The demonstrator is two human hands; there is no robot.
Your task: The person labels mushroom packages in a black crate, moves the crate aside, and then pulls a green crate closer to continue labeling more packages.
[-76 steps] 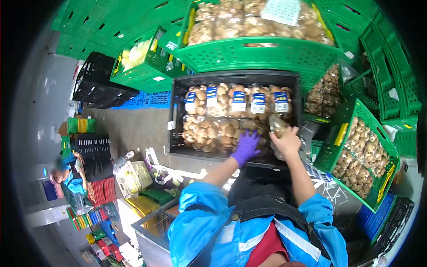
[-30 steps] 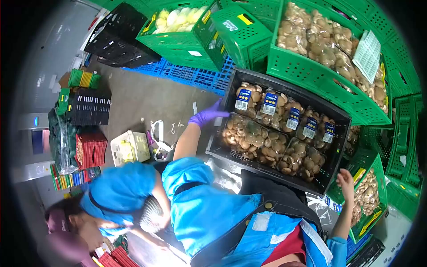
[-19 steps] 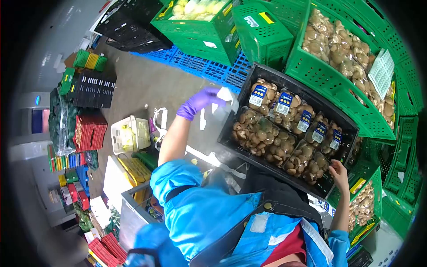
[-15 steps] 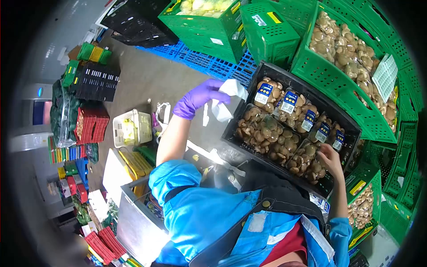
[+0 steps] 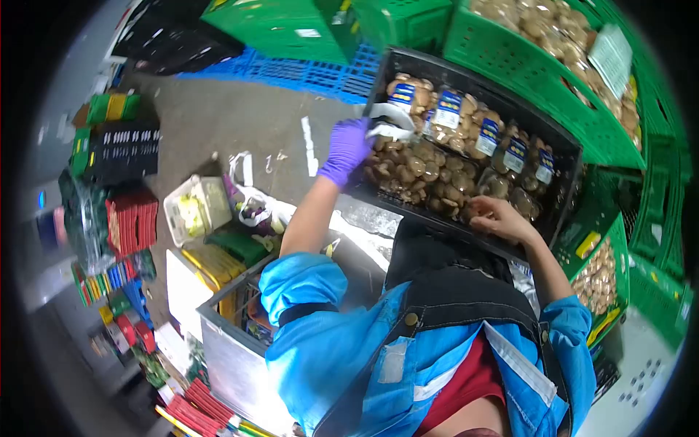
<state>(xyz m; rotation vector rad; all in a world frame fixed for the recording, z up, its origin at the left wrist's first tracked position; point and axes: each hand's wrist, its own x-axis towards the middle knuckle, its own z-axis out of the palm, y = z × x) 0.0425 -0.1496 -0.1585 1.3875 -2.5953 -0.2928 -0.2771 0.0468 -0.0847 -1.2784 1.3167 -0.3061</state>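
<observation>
My left hand [image 5: 348, 151], in a purple glove, is closed on a looped white paper strip [image 5: 393, 130] at the left end of a black crate [image 5: 477, 79]. The strip hangs over the packs there. In the crate lie two rows of clear-wrapped mushroom packs [image 5: 415, 171]. The far row carries blue and white labels [image 5: 488, 137]; the near row shows none. My bare right hand [image 5: 502, 218] reaches over the crate's near side, fingers curled against a near-row pack. Whatever is between its fingertips is hidden.
Behind the crate stands a green crate [image 5: 510, 47] of mushrooms with a pale sheet [image 5: 611, 58] on it. Another green crate [image 5: 619, 284] is at right. A blue pallet [image 5: 291, 73] lies at the back. A white basket [image 5: 196, 207] and a metal cabinet [image 5: 240, 364] are at left.
My left hand has moved right, bringing the white strip over the crate's left end. My right hand has shifted left along the near row, and the view has tilted.
</observation>
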